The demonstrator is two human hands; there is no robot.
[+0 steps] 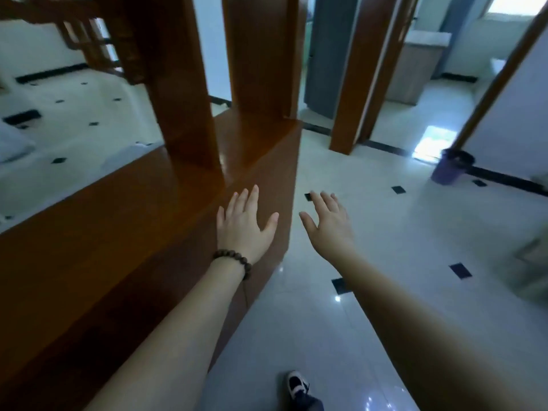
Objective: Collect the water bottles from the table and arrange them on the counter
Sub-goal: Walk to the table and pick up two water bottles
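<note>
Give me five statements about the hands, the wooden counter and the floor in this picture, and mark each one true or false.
1. Both hands hold nothing. True: the left hand and right hand are open with fingers spread.
2. A beaded bracelet sits on the right wrist. False: it is on the left wrist.
3. Water bottles stand on the wooden counter. False: no bottle shows on it or anywhere in view.
4. A purple bucket stands on the tiled floor at the right. True.
5. The person is barefoot. False: a black and white shoe shows at the bottom edge.
</note>
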